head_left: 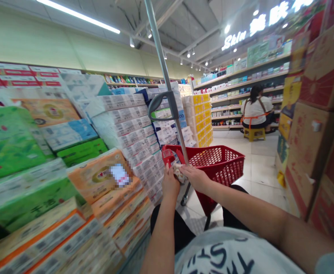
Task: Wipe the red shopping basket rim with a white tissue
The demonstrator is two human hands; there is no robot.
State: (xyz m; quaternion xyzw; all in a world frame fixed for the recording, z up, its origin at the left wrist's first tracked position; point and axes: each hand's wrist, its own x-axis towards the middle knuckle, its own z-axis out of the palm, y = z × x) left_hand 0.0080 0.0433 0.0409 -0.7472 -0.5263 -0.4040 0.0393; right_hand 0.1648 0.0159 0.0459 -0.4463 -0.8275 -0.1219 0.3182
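Both hands at near rim of basket (221, 161), by pole (167, 76) base. Left hand (169, 185) closed on cloth (180, 174); right hand (196, 177) grips the same cloth against the pole. Tissue packs (98, 175) left of basket.

Red perforated plastic basket (221, 161), smooth grey metal pole (167, 76), soft cloth (179, 173), glossy plastic-wrapped tissue packs (98, 175)

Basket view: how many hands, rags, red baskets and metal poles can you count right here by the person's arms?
Hands: 2, the left hand and the right hand
rag: 1
red basket: 1
metal pole: 1
Total: 5
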